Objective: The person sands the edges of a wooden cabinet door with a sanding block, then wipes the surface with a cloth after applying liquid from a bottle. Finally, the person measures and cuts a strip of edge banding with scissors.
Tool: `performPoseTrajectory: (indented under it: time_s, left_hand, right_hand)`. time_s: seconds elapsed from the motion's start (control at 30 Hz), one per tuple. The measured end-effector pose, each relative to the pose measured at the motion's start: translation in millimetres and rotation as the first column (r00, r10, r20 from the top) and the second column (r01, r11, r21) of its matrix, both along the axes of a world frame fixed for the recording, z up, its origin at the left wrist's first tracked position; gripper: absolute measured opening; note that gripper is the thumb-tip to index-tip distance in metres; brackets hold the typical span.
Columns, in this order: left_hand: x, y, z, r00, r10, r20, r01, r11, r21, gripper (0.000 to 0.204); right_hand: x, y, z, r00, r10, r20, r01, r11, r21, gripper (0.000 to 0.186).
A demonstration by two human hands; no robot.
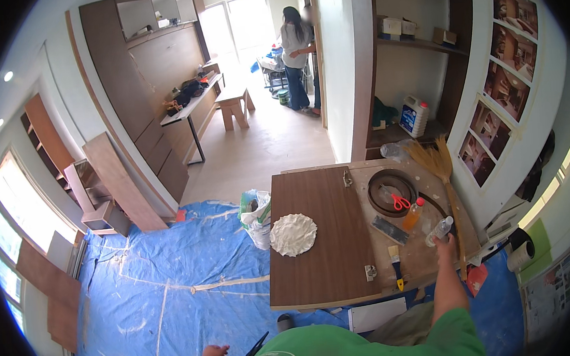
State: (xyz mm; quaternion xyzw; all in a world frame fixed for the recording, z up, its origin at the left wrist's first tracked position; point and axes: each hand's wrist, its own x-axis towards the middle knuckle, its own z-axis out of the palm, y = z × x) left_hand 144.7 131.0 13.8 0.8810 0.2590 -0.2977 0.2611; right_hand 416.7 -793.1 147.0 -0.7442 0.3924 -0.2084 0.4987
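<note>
My right hand [444, 247] reaches to the right end of the worktable and is closed around the lower part of a clear plastic bottle [439, 230], which leans to the right. Low at the front, away from the table, my left hand [216, 354] hangs with nothing in it, its fingers loosely stretched. A brown wood-grain cabinet door [329, 266] with two metal hinges lies on the table, bearing a round, lumpy white mass [294, 235]. Near my right hand are a bottle of orange liquid [413, 214], red-handled scissors [401, 201], a dark flat block [390, 230] and a paintbrush [395, 262].
A coil of brown edge banding [390, 188] and a straw broom [452, 194] occupy the table's right side. An open white sack [256, 222] stands left of it on blue sheeting [175, 302]. Two people [296, 60] stand farther back, beyond a bench [233, 103].
</note>
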Motion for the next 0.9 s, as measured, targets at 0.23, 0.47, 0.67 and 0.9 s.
performPoseTrajectory:
  time_s: [0.23, 0.47, 0.67, 0.9]
  left_hand:
    - [111.2, -25.5, 87.8, 0.961, -0.204, 0.186, 0.192, 0.978, 0.081, 0.047]
    - [181.5, -160.9, 225.2, 0.921, -0.338, 0.195, 0.368, 0.917, -0.153, 0.048]
    - [224.5, -254.7, 388.3, 0.407, -0.719, 0.563, 0.808, 0.571, 0.146, 0.044]
    - [204.7, -418.8, 565.7, -0.306, -0.442, 0.843, 0.878, 0.212, 0.43, 0.04]
  right_hand:
    - [21.4, -2.3, -7.2, 0.999, -0.018, -0.038, 0.015, 0.997, -0.074, 0.089]
    - [35.1, 12.1, -14.6, 0.99, -0.036, -0.134, 0.018, 0.991, -0.132, 0.088]
    - [38.4, 24.3, -16.0, 0.986, -0.138, 0.096, 0.148, 0.983, -0.107, 0.082]
    - [-50.8, 46.4, -3.7, 0.867, 0.163, 0.471, -0.11, 0.984, -0.138, 0.072]
